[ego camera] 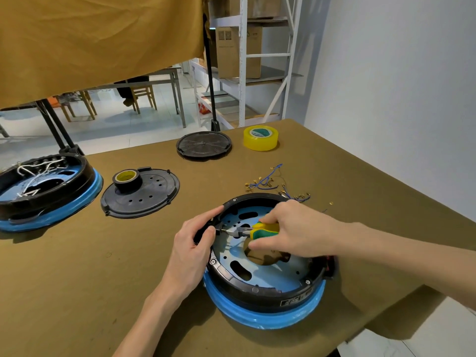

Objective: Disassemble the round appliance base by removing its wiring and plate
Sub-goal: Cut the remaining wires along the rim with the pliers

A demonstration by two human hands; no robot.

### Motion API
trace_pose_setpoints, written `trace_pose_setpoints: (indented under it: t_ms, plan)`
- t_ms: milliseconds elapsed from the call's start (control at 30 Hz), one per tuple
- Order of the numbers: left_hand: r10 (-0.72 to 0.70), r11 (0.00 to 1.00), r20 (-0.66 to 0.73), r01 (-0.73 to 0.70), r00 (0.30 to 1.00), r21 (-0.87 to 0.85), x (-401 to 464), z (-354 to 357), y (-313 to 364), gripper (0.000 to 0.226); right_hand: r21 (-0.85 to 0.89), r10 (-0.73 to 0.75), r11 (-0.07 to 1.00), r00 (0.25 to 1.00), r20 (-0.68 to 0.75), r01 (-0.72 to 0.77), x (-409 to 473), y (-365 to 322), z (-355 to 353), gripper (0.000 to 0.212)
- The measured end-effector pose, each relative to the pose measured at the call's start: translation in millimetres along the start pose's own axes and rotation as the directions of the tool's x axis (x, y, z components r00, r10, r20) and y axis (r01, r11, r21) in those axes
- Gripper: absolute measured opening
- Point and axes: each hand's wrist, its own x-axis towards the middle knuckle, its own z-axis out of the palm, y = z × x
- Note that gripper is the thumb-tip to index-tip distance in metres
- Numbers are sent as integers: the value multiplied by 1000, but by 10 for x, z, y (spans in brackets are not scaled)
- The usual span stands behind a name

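A round appliance base (265, 292) with a black wall and blue bottom rim lies open side up near the table's front edge. Inside it shows a light blue metal plate (273, 275) with slots and a large round hole. My left hand (192, 249) grips the base's left rim, thumb and fingers curled over the wall. My right hand (296, 231) holds pliers (253, 231) with yellow and green handles, their jaws pointing left at a small part by the left inner wall. A bundle of blue wires with brass terminals (273, 184) lies on the table behind the base.
A second base (49, 199) with white wires inside sits at the far left. A black cover plate (140, 193) carries a roll of black tape (126, 179). Another black round plate (204, 145) and a yellow tape roll (261, 138) lie at the back. The table's edge runs diagonally at right.
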Motion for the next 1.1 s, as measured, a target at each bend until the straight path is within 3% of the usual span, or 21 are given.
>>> trace_pose_setpoints:
  t_ms: [33, 67, 100, 167, 233, 333, 467, 1100]
  plan:
    - [-4, 1000, 3, 4, 1000, 0, -5, 5, 6, 40, 114, 70, 991, 997, 31, -73, -1, -10, -8, 58]
    - [-4, 1000, 4, 4, 1000, -2, -4, 6, 12, 40, 71, 37, 997, 999, 8, -37, -8, -7, -24, 59]
    - [-4, 1000, 4, 4, 1000, -3, -4, 3, 12, 40, -146, -77, 987, 995, -69, 66, -12, 27, -5, 58]
    - [2, 1000, 3, -2, 1000, -4, -1, -5, 7, 39, -601, -379, 773, 908, -178, 205, -46, 101, 86, 60]
    - [11, 1000, 10, -11, 1000, -11, -10, 1, -2, 39, -723, -493, 653, 851, -179, 226, -68, 124, 101, 62]
    - [8, 1000, 0, -8, 1000, 5, -2, 12, -1, 40, -646, -454, 718, 878, -154, 259, -40, 137, 77, 59]
    - [-6, 1000, -19, 6, 1000, 9, 13, 46, -1, 42, -434, -261, 883, 955, -141, 178, -17, 14, 43, 65]
    - [-4, 1000, -1, 4, 1000, 12, 7, 39, -23, 44, -493, -172, 862, 983, -65, 118, 25, -152, -56, 61]
